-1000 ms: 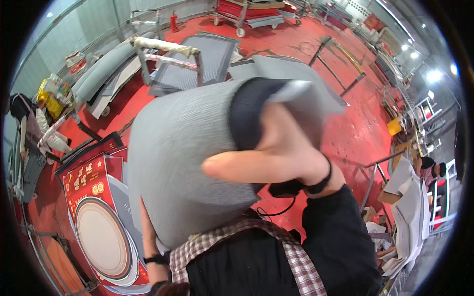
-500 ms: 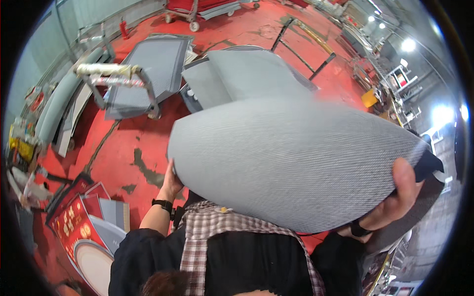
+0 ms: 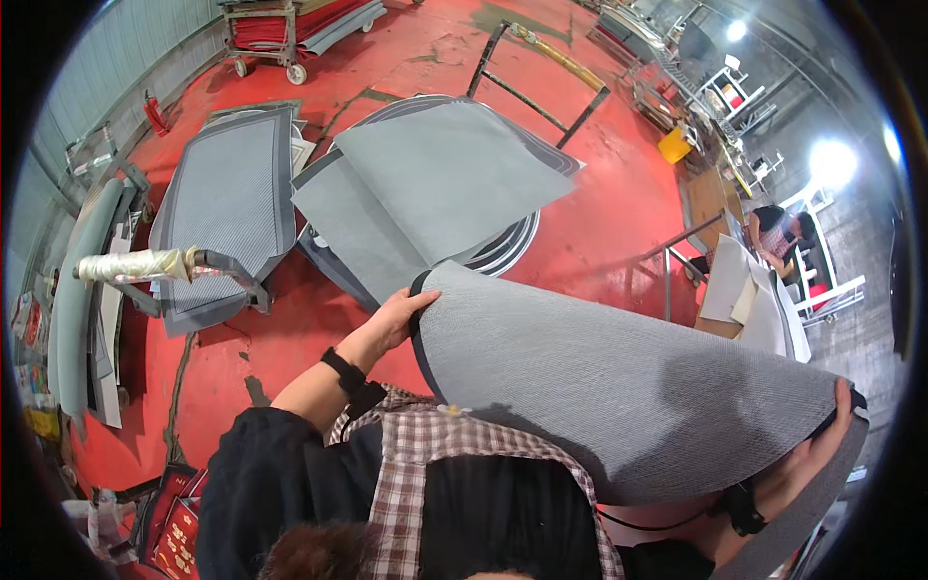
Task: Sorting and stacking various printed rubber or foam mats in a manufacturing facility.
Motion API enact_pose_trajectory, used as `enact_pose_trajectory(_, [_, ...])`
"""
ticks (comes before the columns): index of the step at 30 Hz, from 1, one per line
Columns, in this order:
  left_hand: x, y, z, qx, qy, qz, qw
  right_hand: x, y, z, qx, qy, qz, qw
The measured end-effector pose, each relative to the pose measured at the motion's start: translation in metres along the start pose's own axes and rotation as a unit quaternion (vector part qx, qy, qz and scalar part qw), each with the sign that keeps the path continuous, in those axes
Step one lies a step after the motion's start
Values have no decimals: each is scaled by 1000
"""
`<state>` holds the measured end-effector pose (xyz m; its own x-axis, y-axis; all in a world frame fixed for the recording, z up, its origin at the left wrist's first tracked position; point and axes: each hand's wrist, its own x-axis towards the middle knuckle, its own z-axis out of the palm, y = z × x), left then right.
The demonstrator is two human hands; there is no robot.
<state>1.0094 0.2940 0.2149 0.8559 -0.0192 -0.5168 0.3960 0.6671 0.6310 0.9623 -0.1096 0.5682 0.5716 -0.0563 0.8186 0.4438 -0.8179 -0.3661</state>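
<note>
A large grey ribbed mat (image 3: 590, 377) with a dark edge spans the space in front of my body, bowed between both hands. At its left edge my left hand (image 3: 398, 317) is closed, thumb on the upper face. My right hand (image 3: 824, 447) grips the far right edge near a dark corner; part of its fingers is hidden by the mat. Just beyond the mat lies a pile of grey sheets (image 3: 454, 164) over dark-rimmed mats, on the floor. Left of that pile is another stack of grey mats (image 3: 230, 179).
A cart handle wrapped in pale film (image 3: 135, 266) rises at the left, near long grey rolls (image 3: 79, 300). Beyond the piles stand a metal frame with a yellowish bar (image 3: 561, 60) and a loaded trolley (image 3: 261, 31). At right, another person (image 3: 773, 232) is near upright sheets (image 3: 759, 309).
My view has turned to the right. The left end of the mat has swung right and away from the sheet pile, showing more of the pile. Both hands still hold the mat.
</note>
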Motion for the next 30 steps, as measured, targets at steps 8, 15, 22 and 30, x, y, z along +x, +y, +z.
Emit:
enact_pose_trajectory(8, [78, 35, 9, -25, -23, 30, 999, 69, 80, 102, 221, 60, 251, 941])
enact_pose_trajectory(15, [152, 108, 29, -87, 95, 162, 978, 242, 181, 254, 369, -77, 286, 881])
enact_pose_trajectory(22, [142, 244, 53, -75, 166, 408, 894, 404, 171, 349, 469, -98, 171, 861])
enact_pose_trajectory(30, [94, 297, 70, -58, 225, 591, 773, 362, 180, 408, 452, -66, 164, 874])
